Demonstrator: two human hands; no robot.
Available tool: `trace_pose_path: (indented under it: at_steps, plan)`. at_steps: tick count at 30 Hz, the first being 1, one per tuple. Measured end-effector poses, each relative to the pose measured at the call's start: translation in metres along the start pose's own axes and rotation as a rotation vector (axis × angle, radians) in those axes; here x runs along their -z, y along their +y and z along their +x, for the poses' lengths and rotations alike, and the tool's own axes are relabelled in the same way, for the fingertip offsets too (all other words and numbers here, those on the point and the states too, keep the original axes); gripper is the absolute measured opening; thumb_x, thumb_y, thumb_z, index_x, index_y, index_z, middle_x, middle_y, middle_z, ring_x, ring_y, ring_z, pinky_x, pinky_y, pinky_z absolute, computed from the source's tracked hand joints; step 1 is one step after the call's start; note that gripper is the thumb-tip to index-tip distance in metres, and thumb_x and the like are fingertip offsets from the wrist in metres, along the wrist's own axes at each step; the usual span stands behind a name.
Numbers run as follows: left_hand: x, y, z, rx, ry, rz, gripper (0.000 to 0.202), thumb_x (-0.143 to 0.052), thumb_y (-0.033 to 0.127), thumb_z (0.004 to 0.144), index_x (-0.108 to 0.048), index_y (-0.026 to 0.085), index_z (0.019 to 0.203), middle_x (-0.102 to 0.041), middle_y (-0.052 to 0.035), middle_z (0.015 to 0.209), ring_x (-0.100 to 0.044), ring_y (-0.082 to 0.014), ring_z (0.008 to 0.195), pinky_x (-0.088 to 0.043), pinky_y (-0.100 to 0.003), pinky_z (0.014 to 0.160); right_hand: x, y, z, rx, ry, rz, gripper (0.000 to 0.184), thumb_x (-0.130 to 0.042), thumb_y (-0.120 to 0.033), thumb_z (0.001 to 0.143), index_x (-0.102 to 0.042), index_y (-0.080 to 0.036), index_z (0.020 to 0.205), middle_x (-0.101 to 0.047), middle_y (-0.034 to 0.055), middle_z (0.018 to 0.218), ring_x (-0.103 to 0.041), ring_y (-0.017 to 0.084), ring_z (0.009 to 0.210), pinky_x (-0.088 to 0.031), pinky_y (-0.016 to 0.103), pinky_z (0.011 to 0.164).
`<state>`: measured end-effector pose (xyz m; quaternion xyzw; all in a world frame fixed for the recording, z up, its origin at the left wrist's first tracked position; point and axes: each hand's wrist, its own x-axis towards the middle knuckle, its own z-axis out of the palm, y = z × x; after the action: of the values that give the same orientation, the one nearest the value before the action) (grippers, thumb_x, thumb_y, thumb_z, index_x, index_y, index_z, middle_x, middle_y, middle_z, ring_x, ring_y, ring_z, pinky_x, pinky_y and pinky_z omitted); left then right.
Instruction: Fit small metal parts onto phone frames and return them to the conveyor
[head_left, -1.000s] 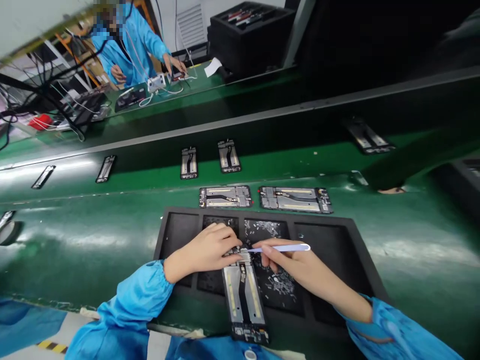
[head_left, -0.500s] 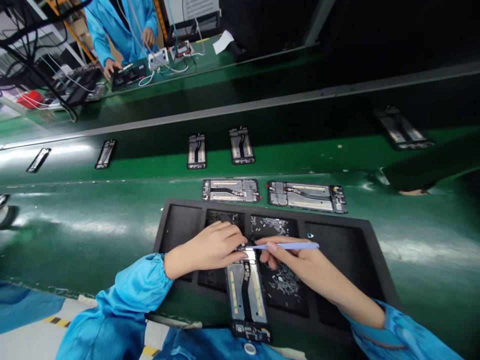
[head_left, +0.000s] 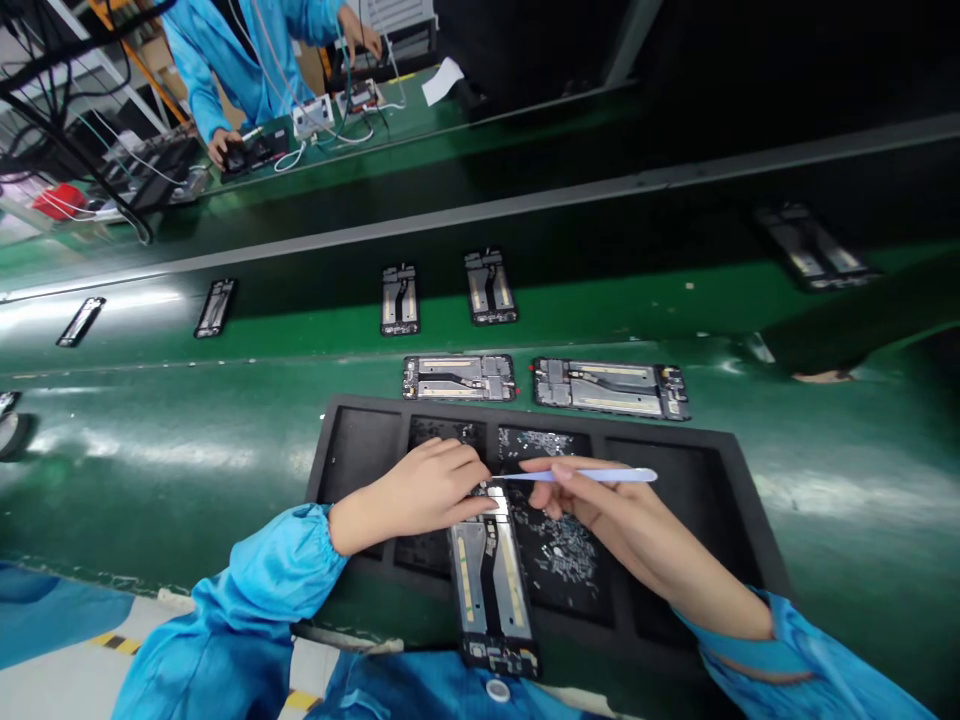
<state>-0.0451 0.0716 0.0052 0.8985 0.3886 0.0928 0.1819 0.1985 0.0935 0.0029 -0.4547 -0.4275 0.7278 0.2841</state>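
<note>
A phone frame (head_left: 490,585) lies lengthwise on a black compartment tray (head_left: 724,480) in front of me. My left hand (head_left: 420,492) rests on the frame's far end, fingers pressed together and pinching down at its top edge. My right hand (head_left: 600,510) is closed round a thin pale blue tool (head_left: 592,476), held nearly level, its tip touching the frame's top beside my left fingertips. Small silvery parts (head_left: 566,560) lie loose in the tray compartment under my right hand.
Two phone frames (head_left: 459,378) (head_left: 609,388) lie crosswise just beyond the tray on the green belt (head_left: 165,440). More frames (head_left: 399,299) (head_left: 490,287) sit further up the belt. Across the line, a person in a blue coat (head_left: 225,60) works among cables and devices.
My right hand has lifted slightly, bringing the blue tool higher and more level. The view has shifted a little; my left hand stays on the frame's top.
</note>
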Motion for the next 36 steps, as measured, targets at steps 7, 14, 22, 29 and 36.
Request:
trace_pose_path:
  at_steps: [7,14,22,29,36]
  plan:
    - [-0.003,-0.002,0.006,0.001,0.029,-0.018,0.031,-0.042,0.036,0.107,-0.064,0.017,0.096,-0.063,-0.0039,0.09,-0.06,-0.0161,0.084,-0.047,-0.028,0.083,0.017,-0.004,-0.007,0.295,0.375,-0.209,0.031,-0.072,-0.051,0.086,-0.073,-0.021,0.094,-0.072,0.0055,0.076,-0.067,0.019,0.069,-0.057,0.034,0.066]
    - [-0.01,-0.002,0.01,0.005,0.074,0.057,0.035,-0.039,0.034,0.108,-0.062,0.017,0.087,-0.063,-0.0036,0.084,-0.058,-0.0168,0.08,-0.043,-0.03,0.075,0.012,0.003,-0.004,0.603,0.264,-0.764,0.015,-0.063,-0.032,0.095,-0.074,-0.024,0.101,-0.075,0.0058,0.096,-0.071,0.022,0.088,-0.056,0.035,0.08]
    - [-0.009,-0.004,0.006,0.05,0.184,0.124,0.034,-0.039,0.031,0.108,-0.064,0.016,0.091,-0.065,-0.0038,0.082,-0.058,-0.018,0.078,-0.038,-0.032,0.07,0.014,0.004,0.0,0.642,0.193,-0.863,0.01,-0.057,-0.026,0.097,-0.067,-0.023,0.099,-0.072,0.0056,0.093,-0.07,0.02,0.086,-0.055,0.032,0.077]
    - [0.002,-0.008,0.001,0.214,0.318,0.101,0.03,-0.042,0.028,0.106,-0.063,0.016,0.09,-0.068,-0.0042,0.083,-0.059,-0.0175,0.077,-0.038,-0.035,0.073,0.015,0.005,0.001,0.557,0.141,-0.884,0.015,-0.054,-0.031,0.099,-0.067,-0.023,0.098,-0.073,0.0071,0.098,-0.071,0.023,0.091,-0.056,0.036,0.081]
    - [0.001,-0.009,0.0,0.206,0.299,0.092,0.03,-0.042,0.029,0.106,-0.064,0.017,0.089,-0.068,-0.0032,0.08,-0.06,-0.0171,0.076,-0.039,-0.035,0.072,0.019,0.003,-0.002,0.511,0.208,-0.927,0.018,-0.054,-0.035,0.099,-0.067,-0.024,0.095,-0.074,0.0058,0.093,-0.071,0.022,0.085,-0.055,0.033,0.075]
